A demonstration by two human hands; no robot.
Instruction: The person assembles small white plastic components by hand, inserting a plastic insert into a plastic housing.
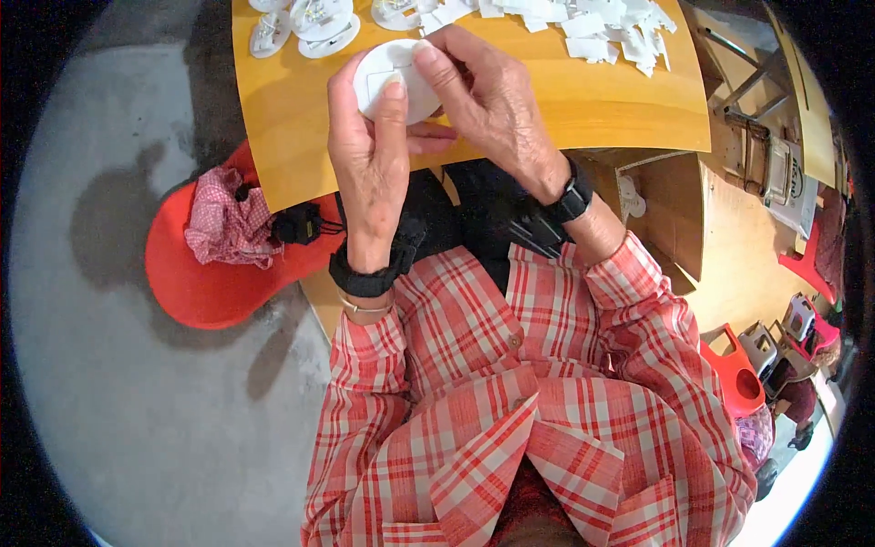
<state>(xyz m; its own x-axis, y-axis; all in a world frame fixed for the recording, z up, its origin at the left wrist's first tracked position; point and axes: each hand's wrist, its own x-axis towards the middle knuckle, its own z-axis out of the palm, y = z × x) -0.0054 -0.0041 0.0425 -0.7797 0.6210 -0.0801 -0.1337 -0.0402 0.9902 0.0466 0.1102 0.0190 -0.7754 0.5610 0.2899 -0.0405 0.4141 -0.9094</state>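
Listing from the left: red plastic chair (196, 273) on grey concrete floor (109, 383), bearing a red-and-white checked cloth bundle (228, 228), well left of the fingers. Left hand (372, 159): fingers closed together around the near edge of a round white plastic disc (394, 77), thumb laid flat across its face; black wrist strap (365, 278) below. Disc held just above the yellow wooden tabletop (292, 137), between both hands. Right hand (488, 105): forefinger curled over the disc's top rim, remaining fingers bent behind it, pinching; black watch-like band (570, 196) at the wrist. Far side of the disc hidden by the right fingers; what its underside carries cannot be made out. Beyond the fingertips: several round white plastic parts (310, 23), cut off by the upper edge, and a heap of white paper scraps (592, 27) to their right. Open cardboard box (670, 210) right of the right wrist, contents unclear.
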